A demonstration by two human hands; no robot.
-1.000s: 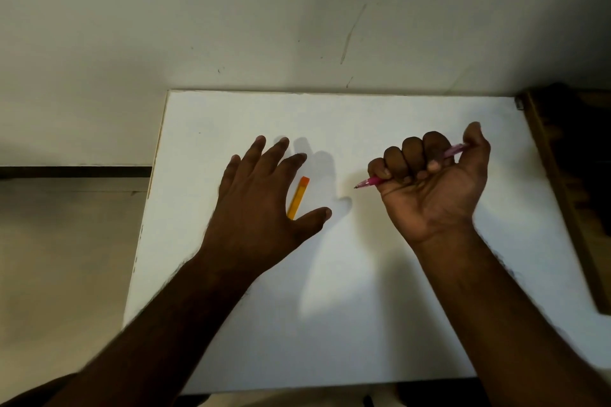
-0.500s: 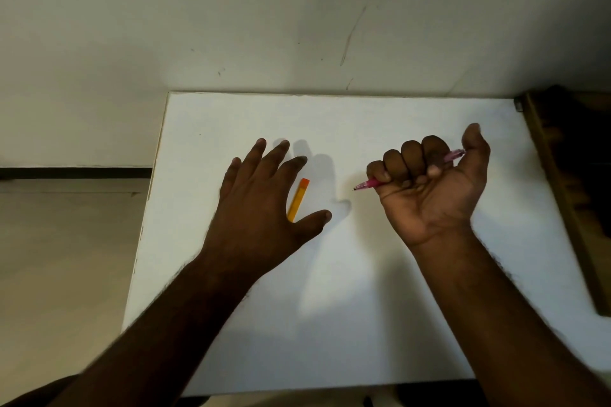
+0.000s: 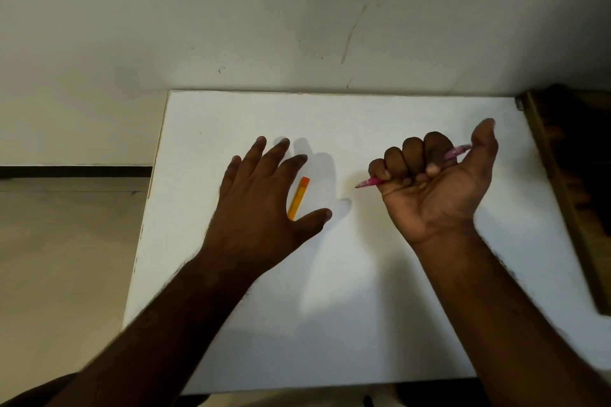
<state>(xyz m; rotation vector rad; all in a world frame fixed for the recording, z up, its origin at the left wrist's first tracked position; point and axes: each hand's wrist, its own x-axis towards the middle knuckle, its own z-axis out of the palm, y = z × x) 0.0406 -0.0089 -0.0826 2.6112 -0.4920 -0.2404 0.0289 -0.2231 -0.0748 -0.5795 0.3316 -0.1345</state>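
Lying on the white board, a little left of the board's middle, an orange stick is seen, its length tilted slightly so that one end is turned toward the board's far edge. Its near end is hidden behind the left hand, which is held over the board's left half, palm down and spread wide, the fingers straight and apart and the thumb stretched toward the board's centre. Whether the stick is touched by that hand cannot be told, and a shadow of the hand is thrown on the board just beside it. Over the board's right half the right hand is turned palm up, and a pink pen is gripped in its four curled fingers while the thumb is held out toward the board's far edge. The pen's tip is pointed at the board's centre, well apart from the orange stick, and its other end is shown between forefinger and thumb, toward the board's right edge. A pale wall is met at the board's far edge, a brown wooden frame is set along its right edge, and a pale floor is seen off its left edge.
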